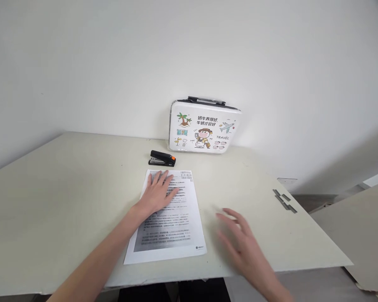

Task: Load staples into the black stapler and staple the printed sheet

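Note:
A printed sheet of paper lies on the table in front of me; I cannot tell whether it is one sheet or a stack. My left hand rests flat on its upper part, fingers spread, covering some of the text. To the right of the paper, apart from it, my right hand hovers with its fingers apart and holds nothing; it is slightly blurred. Just beyond the paper's top edge lies a black stapler with an orange piece at its right end, touched by neither hand.
A white case with cartoon prints and a dark handle leans against the wall at the back of the table. Several small grey strips lie near the table's right edge. Beyond that edge is a pale panel.

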Tool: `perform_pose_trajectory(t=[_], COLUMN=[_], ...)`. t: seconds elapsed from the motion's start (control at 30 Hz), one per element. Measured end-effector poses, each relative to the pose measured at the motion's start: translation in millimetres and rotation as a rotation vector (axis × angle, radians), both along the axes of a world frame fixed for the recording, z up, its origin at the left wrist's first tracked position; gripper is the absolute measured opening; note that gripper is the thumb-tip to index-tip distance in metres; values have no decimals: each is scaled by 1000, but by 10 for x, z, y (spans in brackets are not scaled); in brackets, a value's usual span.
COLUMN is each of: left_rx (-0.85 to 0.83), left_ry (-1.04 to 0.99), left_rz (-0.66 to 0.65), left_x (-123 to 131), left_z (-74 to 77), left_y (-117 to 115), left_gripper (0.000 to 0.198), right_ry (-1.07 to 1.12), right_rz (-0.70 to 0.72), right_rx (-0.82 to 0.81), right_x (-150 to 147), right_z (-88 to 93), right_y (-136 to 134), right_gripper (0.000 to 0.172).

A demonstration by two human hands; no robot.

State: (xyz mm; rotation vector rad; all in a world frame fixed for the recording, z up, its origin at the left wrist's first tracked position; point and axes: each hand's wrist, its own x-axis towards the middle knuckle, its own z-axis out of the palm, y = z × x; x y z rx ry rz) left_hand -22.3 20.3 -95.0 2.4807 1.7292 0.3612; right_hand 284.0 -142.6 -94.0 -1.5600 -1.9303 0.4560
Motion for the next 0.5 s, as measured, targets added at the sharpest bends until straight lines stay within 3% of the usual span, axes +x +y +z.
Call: perform_pose_trajectory(t=[0.13,0.23,0.33,0.5], left_rx=[19,23,37,62], left_ry=[-7,4,30,11], left_rz=[-27,-35,-34,-53], left_x=[-74,-180,-278,-344], left_z=[-25,-37,-41,2], left_y=[45,99,170,282], left_gripper=[71,70,71,69], right_ry=[-62,-94,-42,100], right_rz=[-259,-420,-507,-591], right_rx=[17,25,-8,-47], right_x=[961,1471,1736,1921], right_z=[-219,-332,-373,-363], right_y=[-62,-128,-159,-71], right_gripper=[42,45,50,62])
